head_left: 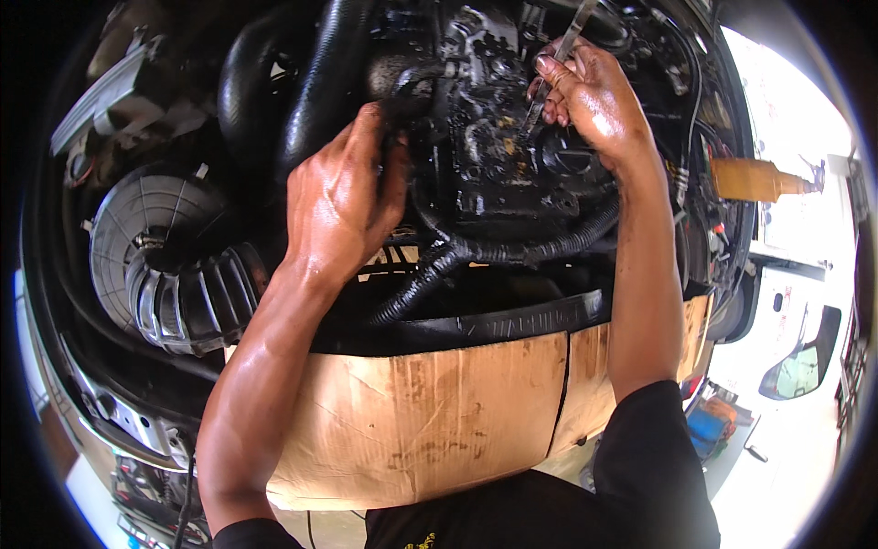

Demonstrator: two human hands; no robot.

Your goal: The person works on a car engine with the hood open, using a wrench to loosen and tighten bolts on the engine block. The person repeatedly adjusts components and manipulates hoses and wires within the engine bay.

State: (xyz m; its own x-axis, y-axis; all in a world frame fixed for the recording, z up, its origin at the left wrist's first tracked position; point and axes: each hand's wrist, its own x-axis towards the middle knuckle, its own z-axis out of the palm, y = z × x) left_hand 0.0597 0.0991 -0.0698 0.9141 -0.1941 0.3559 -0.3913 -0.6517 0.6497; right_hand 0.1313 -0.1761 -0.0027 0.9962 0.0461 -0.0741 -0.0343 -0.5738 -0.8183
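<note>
My right hand is closed round a long slim metal tool over the right side of the oily black engine. Its lower end slants down toward the engine top, near a round black cap. My left hand is at the engine's left side, its fingers stretched forward and the thumb apart. Those fingertips are beside a short black hose, partly lost in shadow; I cannot tell whether they touch it. Both hands look greasy.
Thick black hoses run up the left, above a round air filter housing with a ribbed duct. A corrugated conduit crosses before the engine. Cardboard covers the front edge. An amber bottle is at the right.
</note>
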